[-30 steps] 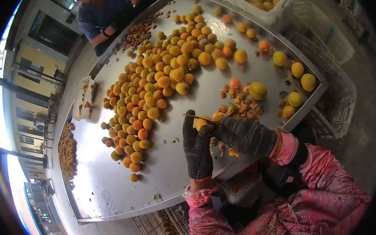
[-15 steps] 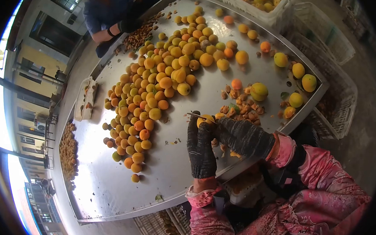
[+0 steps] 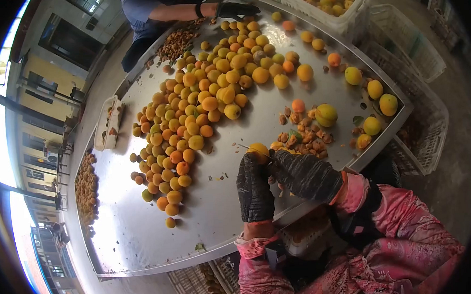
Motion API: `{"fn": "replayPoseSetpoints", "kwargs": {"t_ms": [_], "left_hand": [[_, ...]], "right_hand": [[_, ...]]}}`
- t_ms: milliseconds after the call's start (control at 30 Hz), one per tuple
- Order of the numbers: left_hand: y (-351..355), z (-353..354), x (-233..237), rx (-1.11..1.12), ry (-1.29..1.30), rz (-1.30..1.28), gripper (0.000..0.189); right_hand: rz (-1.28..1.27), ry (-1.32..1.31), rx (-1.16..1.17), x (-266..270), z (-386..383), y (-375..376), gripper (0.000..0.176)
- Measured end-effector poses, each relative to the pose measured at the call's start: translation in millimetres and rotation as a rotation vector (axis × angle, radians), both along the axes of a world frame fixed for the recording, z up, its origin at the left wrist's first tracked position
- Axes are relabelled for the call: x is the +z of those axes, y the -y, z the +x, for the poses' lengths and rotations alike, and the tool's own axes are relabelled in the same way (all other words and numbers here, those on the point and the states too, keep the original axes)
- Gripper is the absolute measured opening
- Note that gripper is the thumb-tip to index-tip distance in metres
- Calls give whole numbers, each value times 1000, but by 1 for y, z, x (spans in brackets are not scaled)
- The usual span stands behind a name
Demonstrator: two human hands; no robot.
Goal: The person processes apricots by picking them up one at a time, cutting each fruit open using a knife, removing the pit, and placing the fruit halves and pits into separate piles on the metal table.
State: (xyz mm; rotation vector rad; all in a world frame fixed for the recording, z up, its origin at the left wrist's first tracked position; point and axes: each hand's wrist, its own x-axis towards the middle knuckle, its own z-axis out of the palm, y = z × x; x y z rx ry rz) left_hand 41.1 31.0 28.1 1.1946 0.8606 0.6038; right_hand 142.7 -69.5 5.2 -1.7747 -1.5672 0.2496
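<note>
Above the metal table's near side, my gloved left hand (image 3: 255, 191) is closed round a yellow-orange fruit (image 3: 258, 152). My gloved right hand (image 3: 308, 176) meets it at the fruit's right side, fingers closed on a thin knife (image 3: 243, 146) whose tip shows left of the fruit. The knife's handle is hidden in the glove. Just beyond my right hand lies a pile of brown pits (image 3: 313, 139), with a large yellow-green fruit (image 3: 326, 115) at its far edge.
A big heap of fruit (image 3: 205, 89) spreads over the metal table (image 3: 222, 191). Across it, a co-worker's gloved hand (image 3: 236, 10) is over the far edge. A white crate of fruit (image 3: 364, 0) stands far right, a small white tray (image 3: 105, 125) left.
The co-worker's arm has stretched out to the right over the far fruit. My left fingers sit lower round the fruit, and more of the fruit shows.
</note>
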Motion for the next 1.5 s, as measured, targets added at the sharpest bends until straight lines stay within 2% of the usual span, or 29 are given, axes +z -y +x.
{"fn": "replayPoseSetpoints", "kwargs": {"t_ms": [67, 100, 167, 200, 267, 300, 367, 400, 433, 467, 500, 567, 600, 667, 800, 867, 1000, 1067, 1100, 1167, 1200, 1267, 1300, 1367, 1400, 1433, 1467, 1500], "left_hand": [[6, 7, -4, 72, 86, 44, 44], [8, 9, -6, 144, 172, 88, 41], [8, 6, -4, 142, 163, 91, 41], [9, 4, -4, 141, 152, 95, 41], [8, 2, -8, 153, 129, 96, 40], [7, 2, -9, 166, 108, 97, 40], [6, 3, -10, 142, 125, 72, 39], [5, 4, -10, 117, 141, 49, 38], [6, 6, -6, 117, 140, 49, 38], [8, 7, 0, 103, 59, 113, 36], [9, 7, 3, 92, -22, 178, 34], [9, 6, 1, 107, 4, 169, 32], [9, 5, -1, 120, 30, 160, 30], [8, 6, -5, 136, 46, 167, 31], [8, 6, -7, 152, 44, 204, 28], [8, 5, -10, 160, 22, 213, 28], [5, 1, -10, 140, -94, 136, 34], [4, -1, -8, 129, -117, 171, 33], [4, -1, -7, 118, -141, 206, 33], [4, 0, -12, 139, -70, 236, 32], [4, 0, -14, 156, 1, 265, 30], [5, 2, -12, 148, 39, 244, 29], [5, 3, -11, 140, 74, 223, 28], [5, 4, -11, 150, 62, 251, 28], [5, 4, -12, 160, 51, 277, 27], [1, 4, -17, 160, 52, 279, 27], [-6, 2, -25, 193, 60, 258, 31], [-13, -1, -30, 228, 69, 237, 36]], "right_hand": [[213, 389, 56, -3, 4, 0, 34], [212, 388, 55, -2, 3, 0, 34], [194, 198, 20, 1, 1, -3, 26], [193, 196, 22, 3, 0, -2, 26], [174, 480, -9, 9, -1, 1, 27], [174, 480, -9, 10, -2, 0, 27], [-92, 68, -12, 14, -5, -1, 37], [-93, 68, -12, 20, -5, -2, 37], [-204, -59, -17, 34, -5, -2, 39], [-314, -185, -21, 41, -4, -2, 41], [-314, -183, -19, 28, -3, -3, 41], [181, 688, 143, -1, 3, -6, 35], [181, 689, 142, -1, 2, -4, 35], [-45, -525, 292, 21, 1, -2, 49], [-87, -474, 314, -2, 1, -2, 38], [337, 706, 27, -7, 1, -3, 41], [224, 559, -53, 10, -9, -1, 37], [-211, -18, -24, 20, -10, -2, 37], [-212, -17, -23, 8, -7, -4, 37], [387, 679, 87, -26, 1, -10, 38], [387, 680, 87, -24, 2, -10, 38], [279, -234, 266, -10, 1, -11, 37], [280, -234, 266, 5, 3, -9, 37], [-543, -1380, 62, 54, 9, -4, 33], [-541, -1380, 63, 50, 7, -4, 33], [-467, -1267, 94, 43, 6, -2, 32], [-395, -1152, 126, 38, 5, 0, 31], [-397, -1150, 132, 38, 6, 1, 31]]}}
